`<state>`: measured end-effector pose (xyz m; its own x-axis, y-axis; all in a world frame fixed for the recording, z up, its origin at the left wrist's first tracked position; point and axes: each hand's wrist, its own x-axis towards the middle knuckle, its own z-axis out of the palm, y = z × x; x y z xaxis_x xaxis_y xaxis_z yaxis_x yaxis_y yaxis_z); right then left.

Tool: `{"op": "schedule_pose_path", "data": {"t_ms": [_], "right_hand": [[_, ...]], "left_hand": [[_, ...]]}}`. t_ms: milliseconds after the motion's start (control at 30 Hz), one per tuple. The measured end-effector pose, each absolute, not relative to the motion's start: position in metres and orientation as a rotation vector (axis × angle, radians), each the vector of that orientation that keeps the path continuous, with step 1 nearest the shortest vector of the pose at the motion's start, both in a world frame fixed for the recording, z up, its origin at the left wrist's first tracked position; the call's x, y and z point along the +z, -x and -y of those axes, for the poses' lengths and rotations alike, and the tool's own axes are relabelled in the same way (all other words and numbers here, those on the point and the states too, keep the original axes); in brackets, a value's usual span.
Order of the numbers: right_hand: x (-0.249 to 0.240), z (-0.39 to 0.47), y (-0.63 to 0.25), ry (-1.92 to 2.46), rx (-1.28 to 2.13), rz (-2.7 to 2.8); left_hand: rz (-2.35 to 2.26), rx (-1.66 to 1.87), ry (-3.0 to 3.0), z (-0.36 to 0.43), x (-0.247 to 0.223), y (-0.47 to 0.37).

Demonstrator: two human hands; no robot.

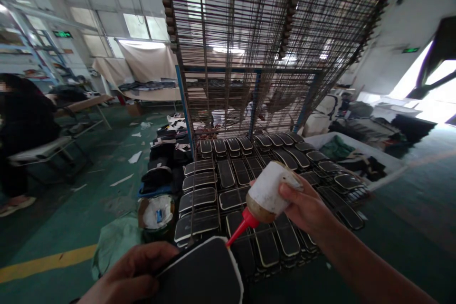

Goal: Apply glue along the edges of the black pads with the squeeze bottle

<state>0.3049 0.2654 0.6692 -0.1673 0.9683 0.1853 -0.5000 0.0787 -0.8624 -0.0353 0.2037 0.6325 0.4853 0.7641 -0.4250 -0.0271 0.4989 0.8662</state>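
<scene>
My left hand [133, 273] grips the left side of a black panel [201, 275] with rounded corners and a whitish edge, low in the view. My right hand [302, 202] is wrapped round a white squeeze bottle [270, 190], tilted downward to the left. Its red nozzle [245, 223] points at the panel's upper right corner, the tip at the pale rim. Behind the bottle, many similar black panels [199, 197] with pale outlines lie in rows on a wire rack.
Raised wire racks [235, 19] stand upright behind the panels. A white bin [392, 166] with fabric is at the right; a round tub [156, 213] and green cloth [119, 242] at the left. A person [24, 118] sits at the far left.
</scene>
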Motion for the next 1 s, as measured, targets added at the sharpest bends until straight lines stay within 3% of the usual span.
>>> {"op": "schedule_pose_path", "data": {"t_ms": [533,1000], "right_hand": [[0.658,-0.248,-0.306,0.623,1.465,0.971],[0.631,-0.258,-0.288,0.698,1.254,0.653]], "left_hand": [[-1.043,0.771,-0.719,-0.200,0.632,0.044],[-0.936,0.952,-0.513,-0.189,0.633,0.026]]}}
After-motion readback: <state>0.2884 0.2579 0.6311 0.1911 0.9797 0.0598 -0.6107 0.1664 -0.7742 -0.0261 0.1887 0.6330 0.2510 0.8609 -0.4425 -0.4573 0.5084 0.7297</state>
